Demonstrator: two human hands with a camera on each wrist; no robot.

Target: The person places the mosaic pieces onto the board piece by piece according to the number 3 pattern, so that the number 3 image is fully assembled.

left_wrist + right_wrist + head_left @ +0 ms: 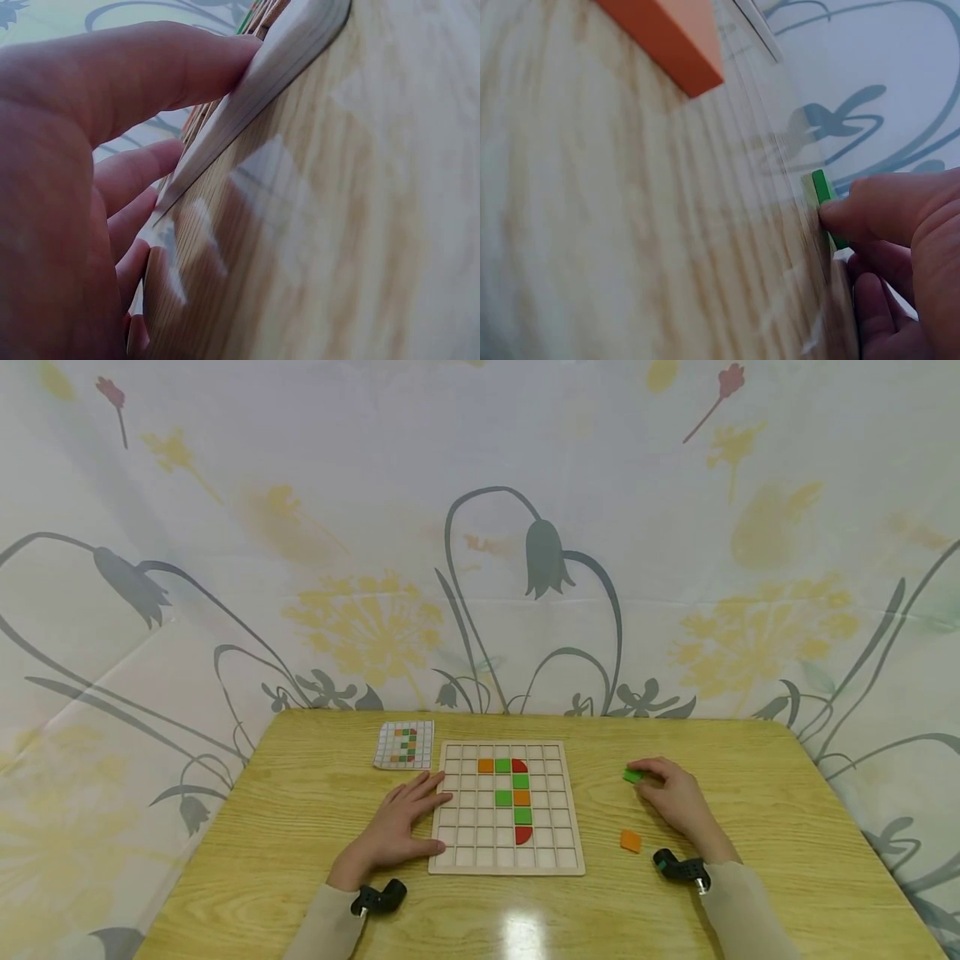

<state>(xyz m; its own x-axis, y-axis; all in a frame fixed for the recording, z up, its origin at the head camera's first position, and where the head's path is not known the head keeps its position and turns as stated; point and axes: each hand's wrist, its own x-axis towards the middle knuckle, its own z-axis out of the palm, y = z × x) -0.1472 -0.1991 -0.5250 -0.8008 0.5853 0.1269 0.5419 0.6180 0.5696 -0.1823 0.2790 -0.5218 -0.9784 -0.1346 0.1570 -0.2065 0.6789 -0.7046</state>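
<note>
A wooden grid board lies on the table, with green and orange square tiles and red rounded tiles in its cells. The left hand is spread at the board's left side, fingers fairly straight; in the left wrist view its thumb touches the board's edge. Right of the board, the right hand pinches a green tile at the tabletop. That green tile shows partly behind the thumb in the right wrist view. A loose orange tile lies nearer the front, below the right hand.
A printed pattern card lies at the board's upper left, showing coloured squares on a grid. The wooden table extends around the board. Behind it hangs a floral curtain. Each wrist wears a black camera mount.
</note>
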